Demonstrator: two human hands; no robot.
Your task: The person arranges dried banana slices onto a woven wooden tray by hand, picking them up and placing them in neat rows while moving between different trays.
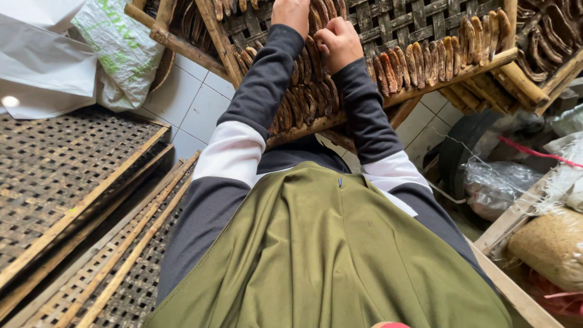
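Observation:
A woven bamboo tray [425,18] in a wooden frame leans in front of me, covered with rows of brown dried banana slices [425,58]. My left hand [290,13] reaches up onto the tray near the frame's top edge, its fingers cut off by the picture's edge. Just right of it, my right hand [340,39] is curled with fingers closed on a dark slice among the rows. Both arms wear dark grey sleeves with white bands. An olive green apron [328,255] covers my lap.
Empty woven bamboo racks [67,182] are stacked at the left on a white tiled floor [194,103]. White sacks [73,54] lie at the upper left. Plastic bags [498,182] and a sack of grain-like material [549,243] sit in a wooden crate at right.

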